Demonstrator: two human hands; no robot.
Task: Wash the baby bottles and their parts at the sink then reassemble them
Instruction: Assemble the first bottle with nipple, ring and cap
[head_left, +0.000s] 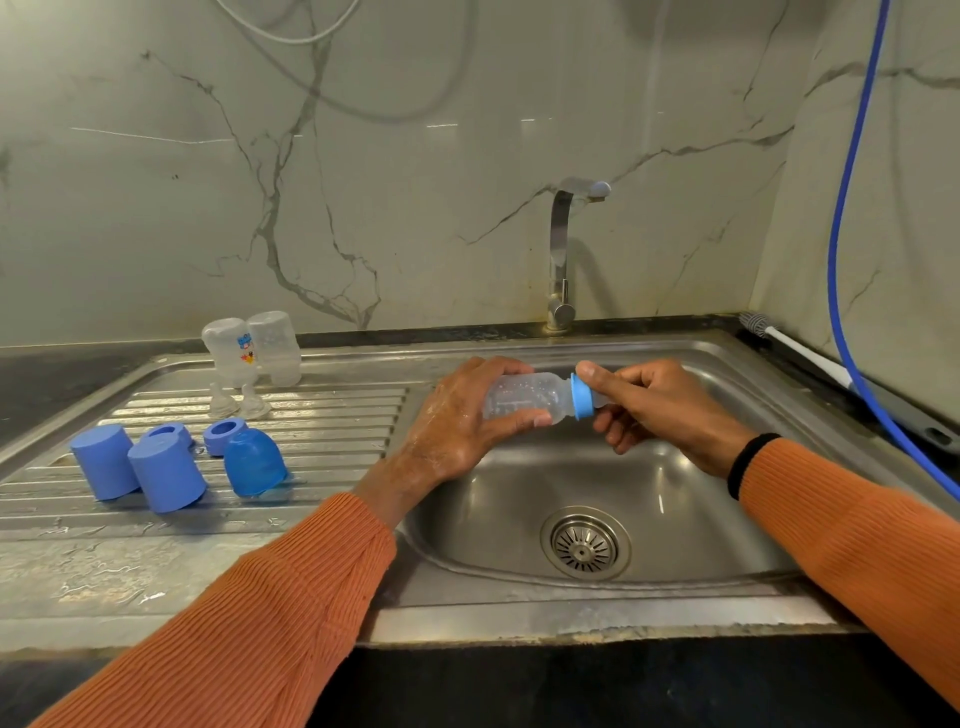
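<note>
Stainless-steel sink (675, 571) set into a dark worktop (519, 686), with a ribbed, wet draining board (208, 509) to its left. Nearest the viewer, two orange sleeves reach over the basin and its drain strainer (584, 544). Above the basin, the left hand (457, 415) has its grip closed around a clear baby bottle (524, 397) held on its side; the right hand (654, 405) grips the blue collar ring (583, 397) on the bottle's neck. On the draining board stand three blue caps (166, 475) upside down; just behind them lie two blue rings (224, 434), then two clear teats (254, 402), then two clear bottles (252, 349) inverted. Beyond, a chrome tap (561, 260) rises before a marble wall (415, 156); a bottle brush (789, 345) lies on the far right ledge beside a blue hose (844, 208).
</note>
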